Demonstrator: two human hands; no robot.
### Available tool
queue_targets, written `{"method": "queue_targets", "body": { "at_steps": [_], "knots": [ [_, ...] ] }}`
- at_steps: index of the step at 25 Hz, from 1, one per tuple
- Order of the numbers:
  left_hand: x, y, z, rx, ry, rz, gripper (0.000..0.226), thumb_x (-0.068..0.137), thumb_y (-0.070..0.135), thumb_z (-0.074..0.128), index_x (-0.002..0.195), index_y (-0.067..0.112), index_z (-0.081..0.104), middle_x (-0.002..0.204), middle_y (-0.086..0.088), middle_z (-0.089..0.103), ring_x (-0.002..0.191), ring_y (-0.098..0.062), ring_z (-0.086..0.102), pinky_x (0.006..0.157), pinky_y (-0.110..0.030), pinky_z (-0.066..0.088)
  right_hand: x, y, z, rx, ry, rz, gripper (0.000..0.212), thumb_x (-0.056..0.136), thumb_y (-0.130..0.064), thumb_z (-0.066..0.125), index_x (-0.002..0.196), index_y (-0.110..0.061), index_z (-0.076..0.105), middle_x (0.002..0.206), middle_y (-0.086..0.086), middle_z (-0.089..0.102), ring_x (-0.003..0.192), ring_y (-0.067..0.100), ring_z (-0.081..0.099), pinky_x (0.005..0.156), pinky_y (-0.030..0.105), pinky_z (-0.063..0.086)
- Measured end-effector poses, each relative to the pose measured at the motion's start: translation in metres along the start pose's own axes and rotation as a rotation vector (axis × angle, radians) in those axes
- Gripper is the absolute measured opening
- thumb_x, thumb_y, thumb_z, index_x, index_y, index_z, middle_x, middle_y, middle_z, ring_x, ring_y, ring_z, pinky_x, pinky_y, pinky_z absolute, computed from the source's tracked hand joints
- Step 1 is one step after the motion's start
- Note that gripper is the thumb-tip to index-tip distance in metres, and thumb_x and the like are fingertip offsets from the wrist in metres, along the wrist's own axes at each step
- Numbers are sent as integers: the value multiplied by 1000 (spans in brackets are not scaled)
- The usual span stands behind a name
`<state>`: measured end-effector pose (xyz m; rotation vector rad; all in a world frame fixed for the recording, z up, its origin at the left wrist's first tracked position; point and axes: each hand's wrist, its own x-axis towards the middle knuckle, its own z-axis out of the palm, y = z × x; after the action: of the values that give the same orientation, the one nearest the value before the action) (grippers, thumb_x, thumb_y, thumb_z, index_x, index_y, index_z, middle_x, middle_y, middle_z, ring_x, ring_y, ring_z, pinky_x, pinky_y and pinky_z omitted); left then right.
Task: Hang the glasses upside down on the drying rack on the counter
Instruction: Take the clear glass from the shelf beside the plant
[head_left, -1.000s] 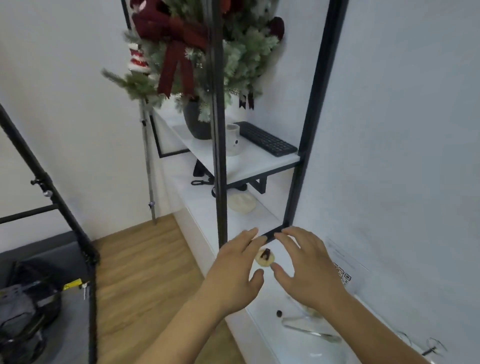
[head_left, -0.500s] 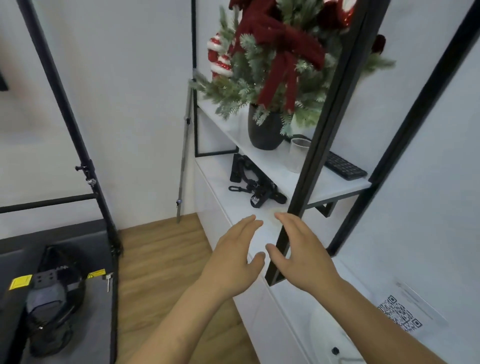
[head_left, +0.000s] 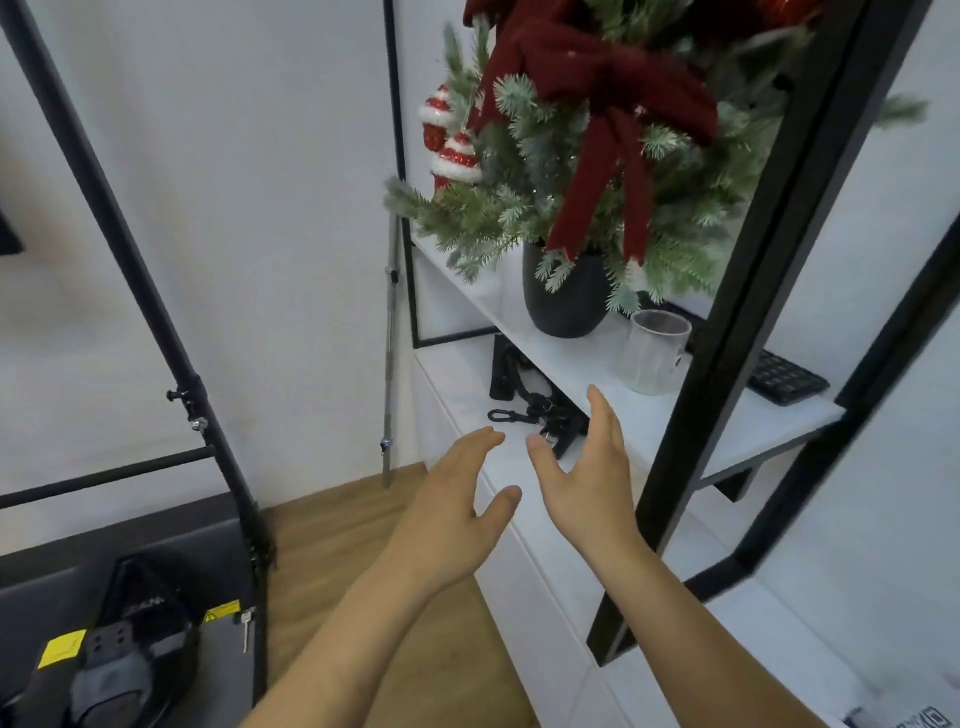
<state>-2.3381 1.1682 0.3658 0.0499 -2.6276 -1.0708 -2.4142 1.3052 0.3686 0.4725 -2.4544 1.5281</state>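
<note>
A black-framed shelving unit (head_left: 737, 291) fills the right side of the view, with a white shelf (head_left: 649, 415) at mid height and a white counter (head_left: 550, 561) below it. On the shelf stands a dark vase (head_left: 563, 304) holding evergreen branches (head_left: 498, 218), a dark red bow (head_left: 602, 104) and red-and-white ornaments (head_left: 449, 150). A black keyboard (head_left: 784, 382) lies at the shelf's far right, partly behind the frame post.

Both arms reach forward over the counter's near edge. The left hand (head_left: 457, 512) is spread and empty, palm turned inward. The right hand (head_left: 587, 470) is likewise spread and empty, fingers pointing up toward the shelf, close beside the left without touching it.

A clear glass (head_left: 654, 351) stands upright on the shelf just right of the vase, above and apart from the right hand. A black strap with clips (head_left: 530, 400) lies on the counter beneath the shelf; its exact form is hard to tell.
</note>
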Motion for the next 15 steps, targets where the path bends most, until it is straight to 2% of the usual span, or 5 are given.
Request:
{"method": "queue_targets", "body": {
  "at_steps": [4, 7, 9, 12, 15],
  "knots": [
    [63, 9, 2, -65, 13, 11, 51, 97, 38, 52, 145, 30, 39, 139, 26, 39, 125, 10, 37, 91, 6, 21, 53, 5, 2, 64, 124, 64, 78, 93, -32, 64, 154, -16, 17, 161, 5, 23, 146, 21, 25, 110, 27, 26],
    [97, 15, 17, -200, 12, -2, 35, 98, 37, 51, 132, 38, 46, 123, 33, 48, 111, 18, 45, 86, 7, 27, 73, 15, 5, 77, 192, 128, 77, 93, -33, 62, 154, -18, 18, 161, 2, 24, 145, 18, 26, 99, 12, 24],
    [118, 13, 28, -290, -31, -24, 24, 98, 36, 50, 121, 42, 48, 115, 32, 55, 110, 18, 49, 88, -2, 35, 82, 20, 10, 91, 250, 173, 75, 94, -32, 61, 153, -19, 19, 159, 1, 26, 143, 17, 29, 91, 5, 26],
    [150, 7, 42, -405, -88, -36, 35, 99, 39, 46, 132, 28, 50, 126, 14, 59, 115, 3, 53, 98, -19, 41, 97, 28, 14, 66, 335, 208, 76, 93, -35, 61, 154, -20, 17, 161, 1, 24, 145, 18, 27, 98, 18, 26],
    [185, 6, 49, -483, -179, -29, 41, 101, 41, 41, 139, 26, 47, 138, 10, 53, 124, -6, 50, 95, -20, 38, 111, 37, 19, 30, 438, 257, 79, 93, -35, 62, 154, -18, 15, 162, 1, 22, 146, 16, 24, 102, 19, 22]
  ]
}}
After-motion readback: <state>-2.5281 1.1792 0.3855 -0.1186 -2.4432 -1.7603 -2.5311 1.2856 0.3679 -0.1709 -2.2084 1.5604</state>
